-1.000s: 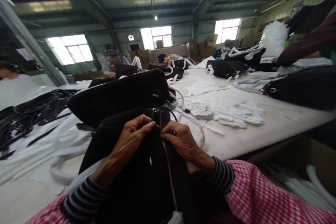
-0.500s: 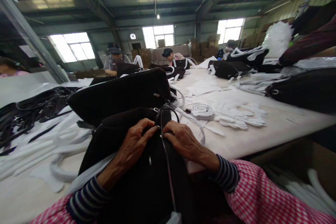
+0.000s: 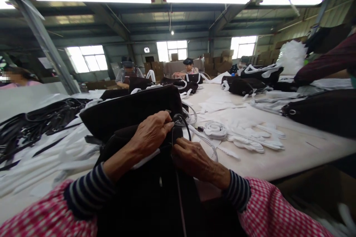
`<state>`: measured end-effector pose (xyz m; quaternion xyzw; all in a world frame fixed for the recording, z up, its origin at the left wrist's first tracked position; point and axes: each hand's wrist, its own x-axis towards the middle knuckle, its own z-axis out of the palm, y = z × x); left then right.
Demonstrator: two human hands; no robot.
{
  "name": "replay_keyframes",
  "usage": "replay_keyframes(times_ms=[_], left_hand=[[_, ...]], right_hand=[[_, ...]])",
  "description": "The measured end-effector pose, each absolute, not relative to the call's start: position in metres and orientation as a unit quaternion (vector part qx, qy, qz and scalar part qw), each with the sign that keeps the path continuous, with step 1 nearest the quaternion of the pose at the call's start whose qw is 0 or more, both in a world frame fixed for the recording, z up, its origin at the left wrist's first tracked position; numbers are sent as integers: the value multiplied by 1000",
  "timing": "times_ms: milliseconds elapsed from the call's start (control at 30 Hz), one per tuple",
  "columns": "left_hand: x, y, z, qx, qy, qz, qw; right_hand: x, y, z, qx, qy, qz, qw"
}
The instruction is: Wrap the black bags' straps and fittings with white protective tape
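Note:
A black fabric bag (image 3: 139, 200) lies in front of me, with a long zipper (image 3: 180, 196) running along it toward its far end. My right hand (image 3: 194, 159) is closed, thumb and fingers pinching the bag along the zipper. Farther up, my left hand (image 3: 151, 133) is closed in a pinch beside a metal fitting and a looped black strap (image 3: 187, 126); what lies between its fingertips is hidden. Behind my hands rests another black bag (image 3: 133, 107).
Rolled white strip (image 3: 214, 129) and flat white pieces (image 3: 250, 139) lie on the pale table (image 3: 278, 163) to the right. Black straps (image 3: 55, 118) heap at left. Another black bag (image 3: 322, 109) sits at right, near a person's sleeve (image 3: 325, 61). Several people work beyond.
My left hand has moved up and away from the zipper to the metal fitting at the bag's far end. My right hand stays by the zipper. The view has tilted upward.

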<state>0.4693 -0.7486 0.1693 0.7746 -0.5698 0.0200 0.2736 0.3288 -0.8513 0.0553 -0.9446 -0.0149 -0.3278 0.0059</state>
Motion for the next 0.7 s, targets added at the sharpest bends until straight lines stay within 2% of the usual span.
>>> replay_keyframes(times_ms=[100,167,300,400,533,700], left_hand=[[476,-769,177,795,-583,55,161],[486,-778,173,810,-569,19,139],[501,-780,155,817,-555,1,153],[503,-777,146,815,-552,1,174],[499,-775,139,813,-545,5,204],[497,-771,130,806,-541,8,241]], right_hand=[[325,-857,61,-941,-55,-332,-37],[324,-859,62,-934,-65,-351,-13],[324,-859,56,-901,-25,-412,132],[326,-856,54,-881,-14,-428,203],[329,-856,60,-879,-6,-409,247],[324,-861,74,-908,-18,-312,278]])
